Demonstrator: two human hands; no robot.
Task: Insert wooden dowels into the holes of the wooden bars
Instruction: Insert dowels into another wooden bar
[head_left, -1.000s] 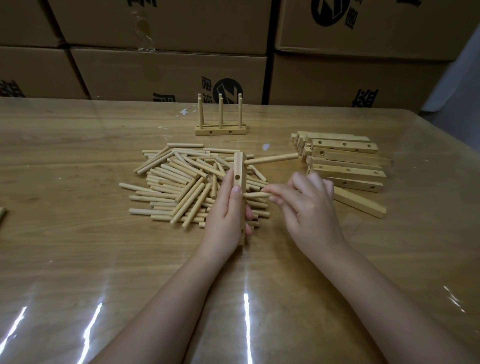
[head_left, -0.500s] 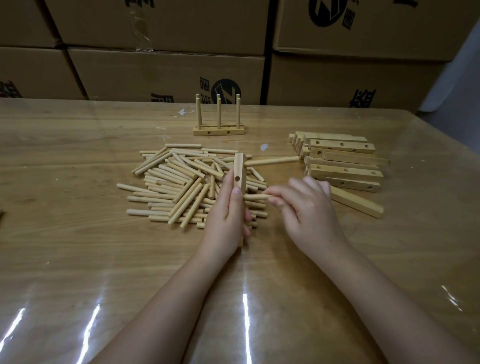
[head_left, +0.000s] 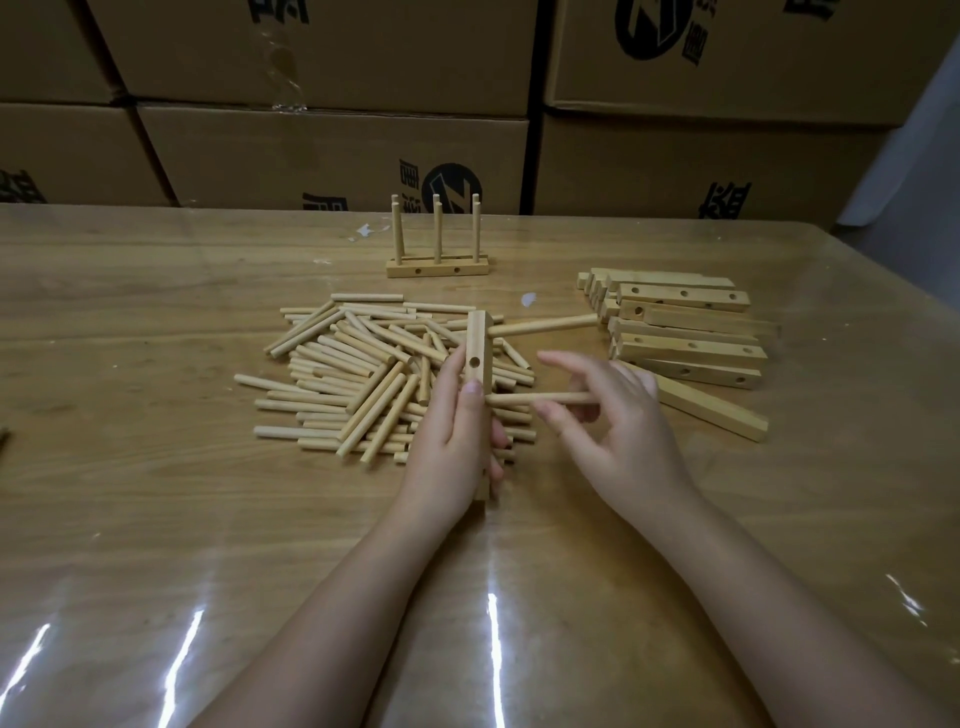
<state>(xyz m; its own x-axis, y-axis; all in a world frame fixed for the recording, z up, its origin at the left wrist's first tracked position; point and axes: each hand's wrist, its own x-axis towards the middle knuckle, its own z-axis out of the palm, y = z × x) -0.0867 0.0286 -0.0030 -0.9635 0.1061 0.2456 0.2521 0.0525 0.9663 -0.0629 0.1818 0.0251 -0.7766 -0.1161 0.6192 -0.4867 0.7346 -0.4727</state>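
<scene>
I count one held bar with two dowels jutting from it, and one finished bar carrying three upright dowels. The stacked bars number at least eight. The loose dowels are too many for me to count.

You have a glossy wooden table before you, a few white scraps lying on its far part, and stacked cardboard boxes with black print behind it.

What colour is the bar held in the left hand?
The bar in the left hand is pale tan bare wood; head view shows it best.
</scene>
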